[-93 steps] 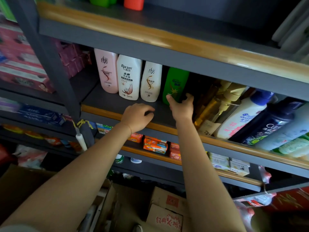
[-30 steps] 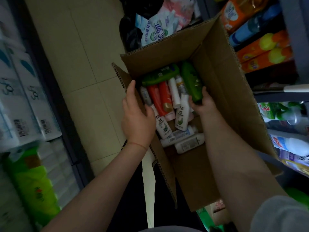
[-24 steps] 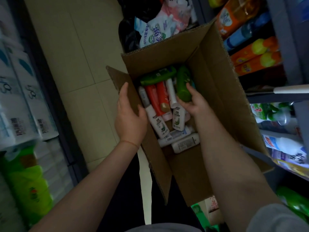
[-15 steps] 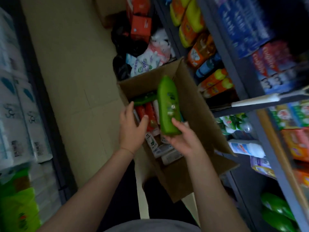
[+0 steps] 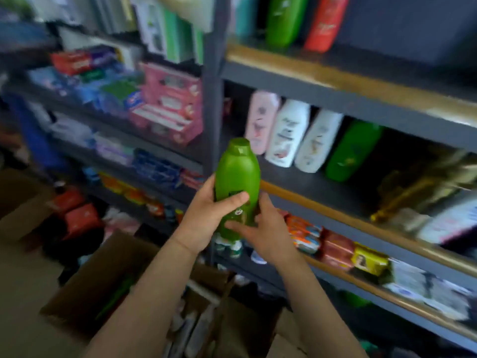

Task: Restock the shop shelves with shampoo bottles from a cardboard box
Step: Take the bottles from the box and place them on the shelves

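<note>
Left hand (image 5: pixel 206 215) and right hand (image 5: pixel 263 236) around upright green bottle (image 5: pixel 237 177)

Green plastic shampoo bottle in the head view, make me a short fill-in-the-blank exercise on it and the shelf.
1. The green plastic shampoo bottle is held by ____ hands.
2. Its cap points ____.
3. On the grey metal shelf, the pale pink bottle stands at the ____ end of the row of four.

Missing words: both; up; left

I'm looking into a shop aisle: grey metal shelves (image 5: pixel 335 99) packed with shampoo bottles (image 5: pixel 286 133), boxed toothpaste (image 5: pixel 167 104) and soap packs (image 5: pixel 304 233), a cardboard box (image 5: pixel 103 280) on the floor
</note>
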